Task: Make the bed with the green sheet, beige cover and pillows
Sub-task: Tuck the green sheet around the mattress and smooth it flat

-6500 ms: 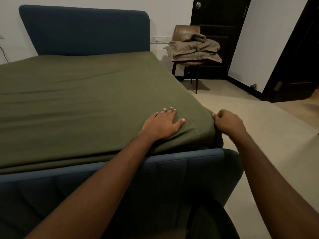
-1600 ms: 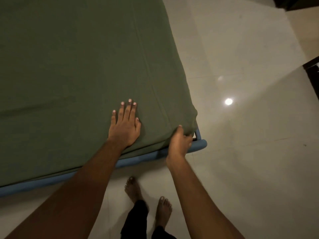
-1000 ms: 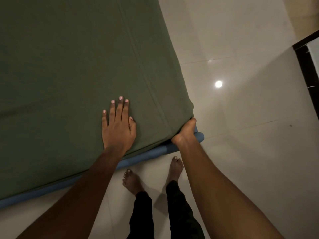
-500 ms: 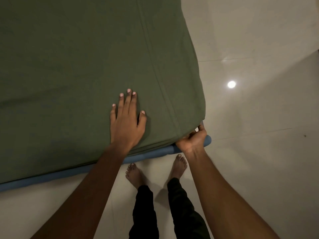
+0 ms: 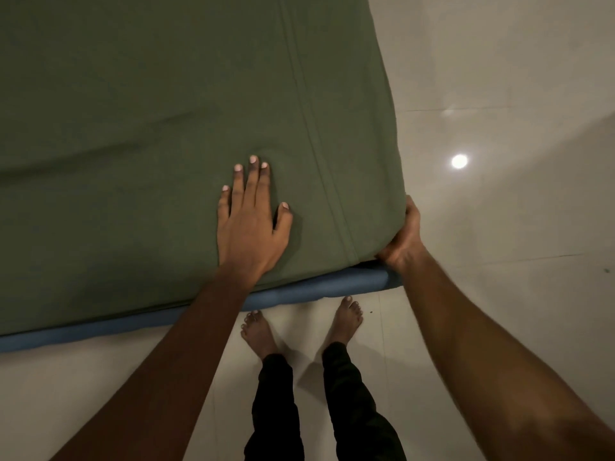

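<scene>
Two bare hands work at a bed corner, seen from the head camera looking straight down. The left hand (image 5: 249, 224) lies flat, fingers straight and slightly spread, pressing on the green sheet (image 5: 149, 144), which covers the mattress and runs off the top and left edges. The right hand (image 5: 404, 241) grips the sheet's near right corner; its fingers curl underneath, hidden. A blue frame (image 5: 299, 291) shows below the sheet, partly behind the arms. Bare feet (image 5: 258, 331) stand on a pale floor (image 5: 499, 294), legs cut off.
</scene>
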